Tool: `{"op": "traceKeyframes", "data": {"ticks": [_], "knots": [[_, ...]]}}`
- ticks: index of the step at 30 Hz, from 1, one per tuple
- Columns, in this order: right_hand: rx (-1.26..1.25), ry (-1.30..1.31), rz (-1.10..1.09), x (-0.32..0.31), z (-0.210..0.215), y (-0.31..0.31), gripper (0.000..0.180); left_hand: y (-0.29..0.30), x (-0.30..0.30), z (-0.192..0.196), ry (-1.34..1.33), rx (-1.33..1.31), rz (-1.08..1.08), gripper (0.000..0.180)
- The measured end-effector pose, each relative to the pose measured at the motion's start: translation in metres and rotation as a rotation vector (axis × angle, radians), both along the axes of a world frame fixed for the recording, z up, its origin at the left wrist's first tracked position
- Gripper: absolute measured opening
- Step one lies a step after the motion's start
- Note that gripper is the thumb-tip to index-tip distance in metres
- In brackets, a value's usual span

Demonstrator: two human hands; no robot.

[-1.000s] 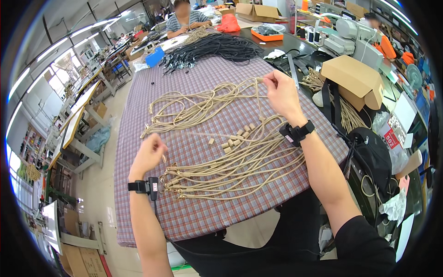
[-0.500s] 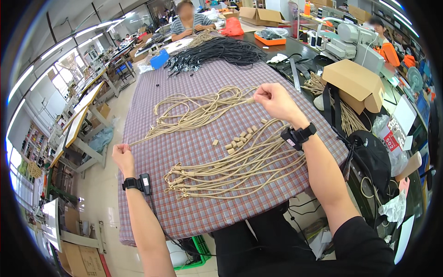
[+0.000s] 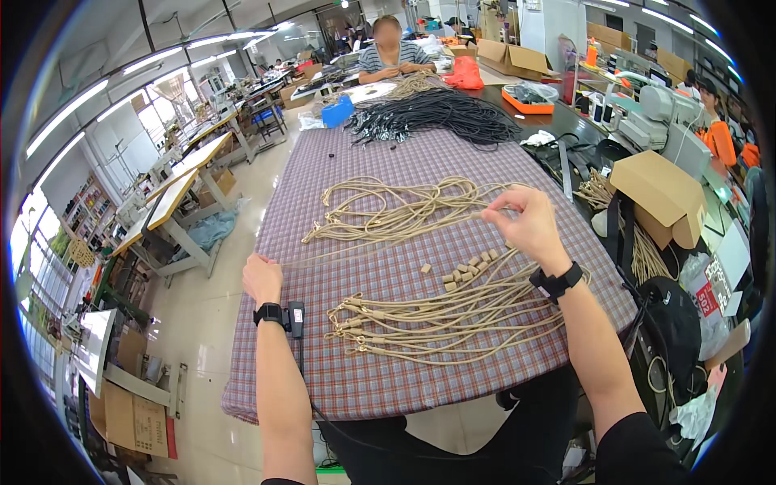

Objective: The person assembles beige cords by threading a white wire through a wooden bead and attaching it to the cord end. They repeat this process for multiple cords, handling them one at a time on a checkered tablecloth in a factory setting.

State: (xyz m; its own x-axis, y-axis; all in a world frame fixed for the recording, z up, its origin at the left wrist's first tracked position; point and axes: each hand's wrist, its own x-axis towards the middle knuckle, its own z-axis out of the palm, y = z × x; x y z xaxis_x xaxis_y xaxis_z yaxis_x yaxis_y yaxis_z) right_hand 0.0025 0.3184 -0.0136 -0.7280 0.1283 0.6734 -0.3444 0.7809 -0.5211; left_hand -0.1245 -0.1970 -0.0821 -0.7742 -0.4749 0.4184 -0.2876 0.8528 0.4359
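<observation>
A thin beige cord (image 3: 364, 252), blurred by motion, runs taut between my two hands above the checked cloth (image 3: 307, 364). My left hand (image 3: 263, 277) is closed on its left end, over the table's left edge. At the other end my right hand (image 3: 527, 225) pinches the cord between thumb and fingertips. Just beyond the stretched cord lies a looped bundle of beige cords (image 3: 404, 212). Nearer me, finished-looking beige cords (image 3: 453, 323) with metal clasps at their left ends lie side by side. Several short beige cylinders (image 3: 469, 271) are grouped below my right hand.
A pile of black cords (image 3: 436, 113) covers the table's far end, beside a blue object (image 3: 338, 111). A person (image 3: 391, 56) sits beyond it. On the right are an open cardboard box (image 3: 659, 194), a metal ruler (image 3: 565, 171) and a black bag (image 3: 675, 319).
The whole view has shifted, so the table sits further right. The cord between my hands now lies apart from the looped bundle, on its near side. Both hands keep their hold.
</observation>
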Motion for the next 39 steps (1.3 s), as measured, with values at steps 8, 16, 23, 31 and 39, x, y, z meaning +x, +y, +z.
{"op": "traceKeyframes", "data": {"ticks": [8, 16, 23, 31, 39], "knots": [[0.236, 0.423, 0.278, 0.02, 0.005, -0.044, 0.017, 0.13, 0.05, 0.073, 0.261, 0.141, -1.075, 0.044], [0.285, 0.48, 0.378, 0.027, -0.001, -0.066, 0.022, 0.206, 0.113, 0.058, 0.075, 0.169, -1.521, 0.026], [0.316, 0.399, 0.335, 0.024, -0.001, -0.054, 0.019, 0.214, 0.117, 0.061, 0.162, 0.348, -1.448, 0.014], [0.321, 0.148, 0.586, 0.016, -0.02, -0.06, 0.015, 0.22, 0.121, 0.048, 0.364, 0.138, -1.351, 0.021], [0.027, 0.041, 0.617, 0.026, -0.006, -0.071, 0.012, 0.217, 0.121, 0.048, 0.412, 0.114, -1.367, 0.02]]}}
